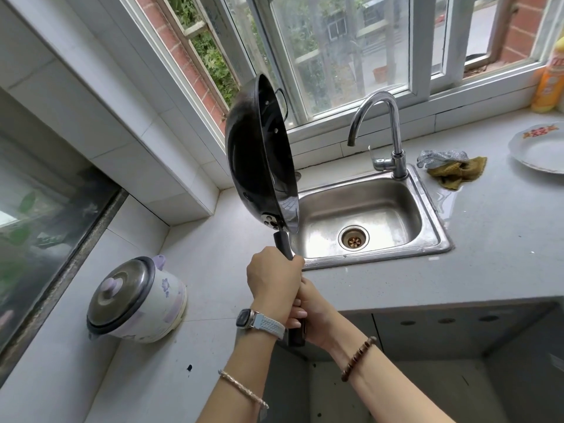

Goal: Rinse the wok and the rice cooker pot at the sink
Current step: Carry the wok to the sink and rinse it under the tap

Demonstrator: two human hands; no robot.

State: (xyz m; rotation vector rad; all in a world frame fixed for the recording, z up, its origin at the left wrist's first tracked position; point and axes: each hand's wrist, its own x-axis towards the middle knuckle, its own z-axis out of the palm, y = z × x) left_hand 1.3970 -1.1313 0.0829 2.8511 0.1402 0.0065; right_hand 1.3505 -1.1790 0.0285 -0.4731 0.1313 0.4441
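Observation:
A black wok [259, 154] is held up on edge, nearly vertical, just left of the steel sink [427, 209]. Both hands hold its long black handle: my left hand [273, 280] grips it higher up, my right hand [308, 312] grips the end below. The wok's open side faces right, toward the sink. The sink basin is empty and the chrome tap [381, 129] shows no running water. A white rice cooker [137, 300] with purple flowers and a steel lid stands closed on the counter at the lower left; its inner pot is hidden.
A steel scourer [442, 157] and a yellow cloth [457, 174] lie right of the tap, with a water puddle beside them. A white plate [540, 151] and an orange bottle [549, 87] are at the far right. Windows line the back wall.

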